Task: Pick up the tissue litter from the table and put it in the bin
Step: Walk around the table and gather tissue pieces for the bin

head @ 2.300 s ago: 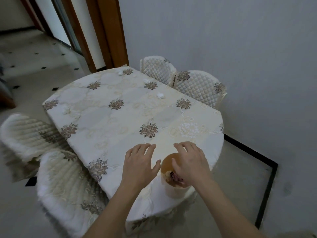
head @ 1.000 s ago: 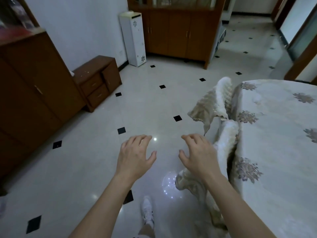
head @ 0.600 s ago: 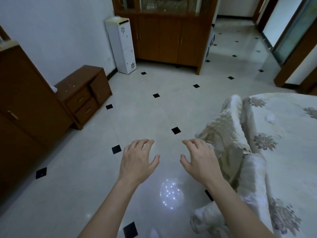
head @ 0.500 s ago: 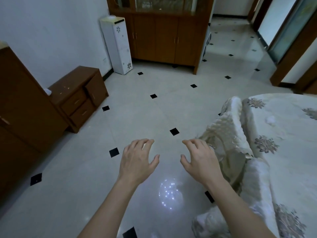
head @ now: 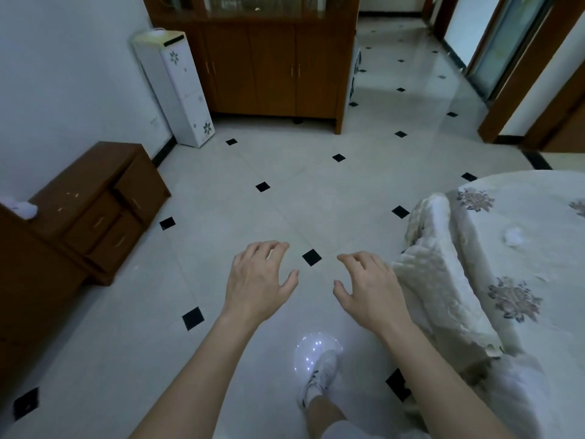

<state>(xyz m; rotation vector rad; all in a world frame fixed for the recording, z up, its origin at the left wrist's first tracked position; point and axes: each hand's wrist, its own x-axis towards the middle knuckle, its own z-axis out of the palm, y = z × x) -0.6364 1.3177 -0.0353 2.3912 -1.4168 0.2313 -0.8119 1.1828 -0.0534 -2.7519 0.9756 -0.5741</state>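
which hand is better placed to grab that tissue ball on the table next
Probably the right. The right hand is empty and nearer the table, where the tissue ball lies; the left hand, also empty, hangs farther away over the floor.

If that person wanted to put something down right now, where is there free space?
The low brown cabinet has a bare top apart from pale flecks, between the wall and a taller cabinet. The table is free around one tissue wad. The chairs crowd the table's near edge. The left hand and right hand hover empty over open floor.
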